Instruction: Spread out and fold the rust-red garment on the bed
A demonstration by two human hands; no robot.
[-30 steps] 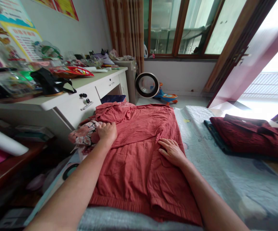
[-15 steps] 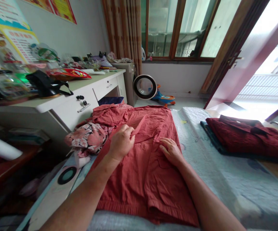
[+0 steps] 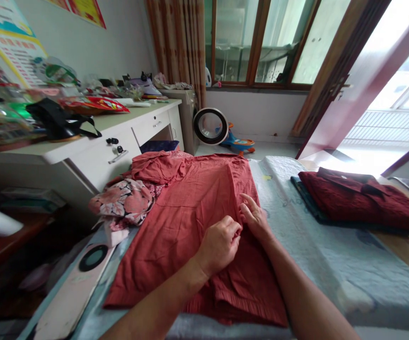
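Note:
A rust-red cloth garment (image 3: 176,236) with a gathered elastic hem lies spread on the bed in front of me; I cannot tell its exact kind. My left hand (image 3: 220,245) is closed at the garment's right part, its fingers pinching a fold of the cloth. Just beyond it, my right hand (image 3: 255,218) rests by the garment's right edge, thumb and forefinger apart, with its lower fingers partly hidden. A raised fold of cloth runs away from the two hands. Against the garment's left side lies a crumpled floral cloth (image 3: 126,200).
Folded dark red clothing (image 3: 363,198) lies on a dark green piece at the right. Pale blue bedding (image 3: 306,255) lies beneath. A white desk (image 3: 119,137) with cluttered items stands left. A white-rimmed round fan-like object (image 3: 210,126) and a blue ride-on toy (image 3: 237,141) are beyond the bed.
My left hand has moved right and nearer to me, bringing a flap of the garment across toward my right hand. The garment's left part now lies spread wider at the near left.

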